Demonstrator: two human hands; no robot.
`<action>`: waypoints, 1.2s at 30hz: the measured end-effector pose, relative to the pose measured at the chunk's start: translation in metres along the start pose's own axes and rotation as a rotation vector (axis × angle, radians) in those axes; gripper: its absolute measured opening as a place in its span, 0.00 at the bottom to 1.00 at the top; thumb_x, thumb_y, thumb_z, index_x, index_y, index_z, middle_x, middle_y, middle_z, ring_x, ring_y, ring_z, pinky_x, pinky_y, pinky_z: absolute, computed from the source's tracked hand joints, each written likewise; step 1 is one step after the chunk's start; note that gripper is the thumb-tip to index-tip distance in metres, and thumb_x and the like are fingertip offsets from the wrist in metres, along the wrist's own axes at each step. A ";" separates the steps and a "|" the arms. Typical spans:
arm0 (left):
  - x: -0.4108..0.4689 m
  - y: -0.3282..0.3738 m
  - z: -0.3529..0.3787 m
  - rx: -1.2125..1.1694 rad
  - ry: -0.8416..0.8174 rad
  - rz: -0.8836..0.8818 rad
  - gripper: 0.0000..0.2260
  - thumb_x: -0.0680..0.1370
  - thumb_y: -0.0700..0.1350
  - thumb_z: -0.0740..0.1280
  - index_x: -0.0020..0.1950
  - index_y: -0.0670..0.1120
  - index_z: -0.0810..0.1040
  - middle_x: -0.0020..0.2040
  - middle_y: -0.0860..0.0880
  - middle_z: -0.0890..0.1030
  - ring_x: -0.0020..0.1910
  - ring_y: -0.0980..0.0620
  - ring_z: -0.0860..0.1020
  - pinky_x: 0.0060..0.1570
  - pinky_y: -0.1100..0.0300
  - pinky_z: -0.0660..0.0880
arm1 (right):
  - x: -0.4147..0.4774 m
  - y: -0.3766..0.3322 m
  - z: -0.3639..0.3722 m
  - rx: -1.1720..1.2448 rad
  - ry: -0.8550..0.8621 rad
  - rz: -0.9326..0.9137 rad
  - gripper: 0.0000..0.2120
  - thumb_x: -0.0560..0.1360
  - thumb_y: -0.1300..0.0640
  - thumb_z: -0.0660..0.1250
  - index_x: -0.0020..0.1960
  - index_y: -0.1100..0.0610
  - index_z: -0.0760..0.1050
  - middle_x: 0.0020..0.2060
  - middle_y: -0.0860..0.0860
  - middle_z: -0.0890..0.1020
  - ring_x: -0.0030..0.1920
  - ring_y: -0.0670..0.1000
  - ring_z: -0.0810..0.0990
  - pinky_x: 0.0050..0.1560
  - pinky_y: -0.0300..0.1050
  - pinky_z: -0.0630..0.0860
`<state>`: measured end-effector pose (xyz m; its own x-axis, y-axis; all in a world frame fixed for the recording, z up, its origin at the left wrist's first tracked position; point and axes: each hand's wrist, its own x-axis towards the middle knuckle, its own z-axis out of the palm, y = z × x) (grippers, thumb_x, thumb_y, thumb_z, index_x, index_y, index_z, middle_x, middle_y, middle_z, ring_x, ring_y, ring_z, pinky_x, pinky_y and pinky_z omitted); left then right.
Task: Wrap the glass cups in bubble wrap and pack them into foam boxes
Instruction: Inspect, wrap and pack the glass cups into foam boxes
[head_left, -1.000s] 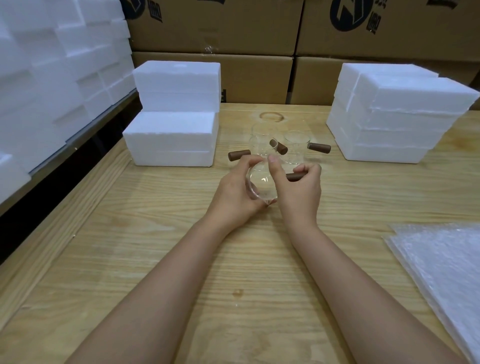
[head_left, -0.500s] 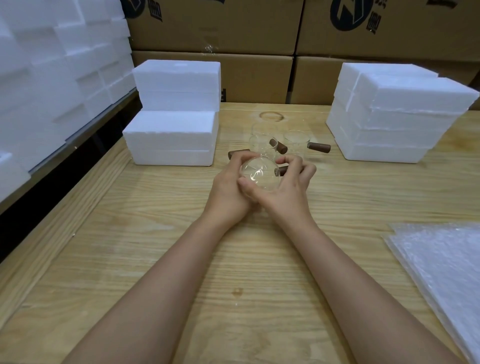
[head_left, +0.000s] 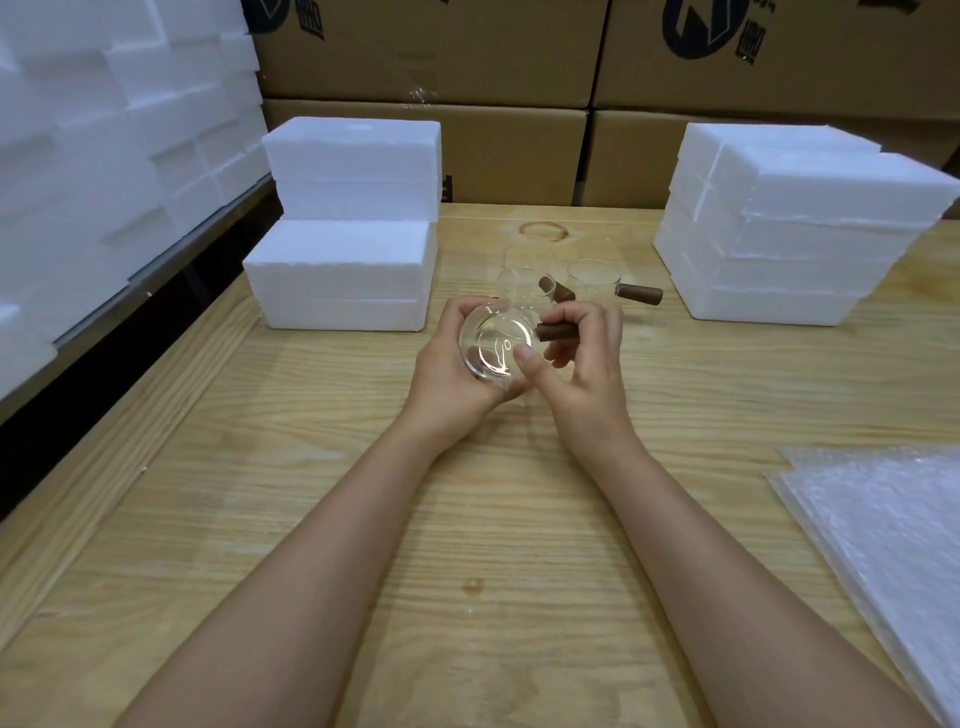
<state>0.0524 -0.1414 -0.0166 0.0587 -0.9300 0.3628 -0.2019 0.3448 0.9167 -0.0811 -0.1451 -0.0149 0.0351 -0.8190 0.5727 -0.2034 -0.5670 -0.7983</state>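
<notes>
A clear glass cup (head_left: 493, 340) with a brown wooden handle (head_left: 555, 330) is held above the wooden table, tilted so its round face points at me. My left hand (head_left: 451, 370) cradles it from the left and below. My right hand (head_left: 579, 364) pinches the handle, with its thumb against the glass. Two more glass cups with brown handles, one (head_left: 524, 283) and another (head_left: 595, 278), stand just behind on the table. Bubble wrap sheets (head_left: 891, 535) lie at the right front.
White foam boxes stand in a stack at the left (head_left: 345, 270) and another at the right (head_left: 779, 228). More foam blocks (head_left: 104, 130) fill a shelf on the far left. Cardboard cartons (head_left: 441, 57) line the back. The wooden table (head_left: 322, 447) has a raised left edge.
The cup has been turned in both hands from edge-on to facing me. My right hand shifted from gripping over the top to pinching the handle.
</notes>
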 end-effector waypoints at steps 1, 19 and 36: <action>0.000 0.000 0.000 0.006 -0.003 0.004 0.29 0.60 0.47 0.79 0.57 0.55 0.70 0.55 0.64 0.78 0.41 0.55 0.78 0.46 0.55 0.77 | 0.001 0.000 0.000 0.006 0.007 0.005 0.13 0.71 0.56 0.68 0.53 0.55 0.68 0.51 0.48 0.67 0.47 0.36 0.73 0.50 0.35 0.71; 0.001 -0.007 0.000 0.189 0.047 0.040 0.28 0.63 0.41 0.80 0.56 0.59 0.72 0.40 0.61 0.80 0.34 0.64 0.77 0.36 0.75 0.69 | -0.002 0.003 0.006 -0.213 0.046 0.017 0.34 0.58 0.54 0.82 0.55 0.56 0.66 0.55 0.52 0.63 0.52 0.42 0.69 0.57 0.28 0.65; -0.006 0.001 0.005 0.454 -0.013 0.254 0.29 0.65 0.45 0.75 0.63 0.56 0.70 0.53 0.76 0.70 0.38 0.61 0.75 0.38 0.72 0.67 | -0.001 -0.004 0.018 -0.076 0.310 0.251 0.18 0.71 0.46 0.71 0.46 0.56 0.67 0.47 0.49 0.65 0.41 0.33 0.67 0.48 0.27 0.66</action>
<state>0.0474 -0.1359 -0.0187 -0.0590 -0.8267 0.5595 -0.6124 0.4726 0.6337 -0.0624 -0.1438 -0.0157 -0.3189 -0.8594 0.3997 -0.2398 -0.3349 -0.9112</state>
